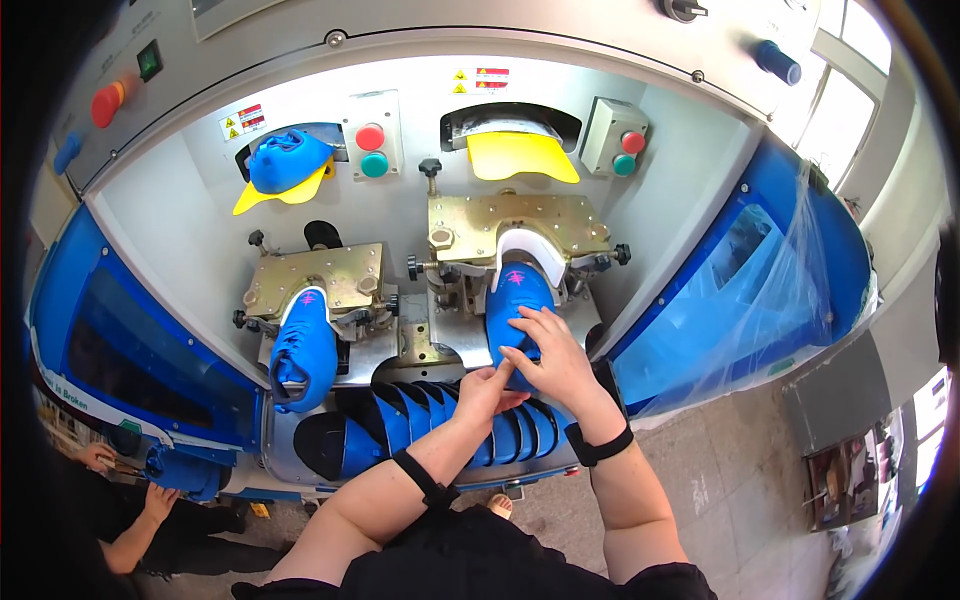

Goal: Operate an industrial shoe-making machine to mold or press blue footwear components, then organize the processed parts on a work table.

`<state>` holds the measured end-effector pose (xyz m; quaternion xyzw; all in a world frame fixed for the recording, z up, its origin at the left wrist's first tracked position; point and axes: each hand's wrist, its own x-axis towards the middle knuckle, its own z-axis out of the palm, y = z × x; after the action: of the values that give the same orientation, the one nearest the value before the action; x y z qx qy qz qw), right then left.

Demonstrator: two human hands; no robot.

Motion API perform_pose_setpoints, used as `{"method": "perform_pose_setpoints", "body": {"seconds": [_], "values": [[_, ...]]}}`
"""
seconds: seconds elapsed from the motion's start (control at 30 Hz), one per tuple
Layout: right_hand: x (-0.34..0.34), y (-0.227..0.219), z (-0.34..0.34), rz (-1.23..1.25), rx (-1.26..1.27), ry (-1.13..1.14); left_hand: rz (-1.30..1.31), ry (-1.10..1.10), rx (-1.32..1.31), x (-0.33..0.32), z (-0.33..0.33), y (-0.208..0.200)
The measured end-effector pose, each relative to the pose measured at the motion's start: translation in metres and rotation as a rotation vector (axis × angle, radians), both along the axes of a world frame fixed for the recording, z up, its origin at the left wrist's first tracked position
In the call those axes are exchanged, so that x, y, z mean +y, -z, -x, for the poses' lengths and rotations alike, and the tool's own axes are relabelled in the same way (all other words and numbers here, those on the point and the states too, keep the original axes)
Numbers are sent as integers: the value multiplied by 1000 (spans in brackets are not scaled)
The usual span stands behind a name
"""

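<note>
A blue shoe upper with a small pink mark sits with its toe in the right-hand brass-coloured clamping unit, against a white curved pad. My left hand pinches the near end of this upper, its fingers partly hidden under it. My right hand lies over the upper's right side, fingers bent onto it and thumb close to my left hand. In the left clamping unit sits another laced blue shoe upper, which neither hand touches.
Several stacked blue uppers lie along the machine's front ledge. A third blue upper covers a yellow-flapped form at back left; a bare yellow flap hangs at back right. Button boxes flank the openings. Lower left, a co-worker's hands handle blue material.
</note>
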<state>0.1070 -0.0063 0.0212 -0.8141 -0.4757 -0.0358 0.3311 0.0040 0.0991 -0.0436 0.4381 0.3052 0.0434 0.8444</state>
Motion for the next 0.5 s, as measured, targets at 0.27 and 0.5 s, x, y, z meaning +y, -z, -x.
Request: {"method": "perform_pose_setpoints", "body": {"seconds": [0.27, 0.5], "values": [[11, -1, -20, 68, -35, -56, -33, -51, 24, -7, -1, -4], [15, 13, -28, 77, 30, -76, -50, -136, 46, -11, -1, 5]]}}
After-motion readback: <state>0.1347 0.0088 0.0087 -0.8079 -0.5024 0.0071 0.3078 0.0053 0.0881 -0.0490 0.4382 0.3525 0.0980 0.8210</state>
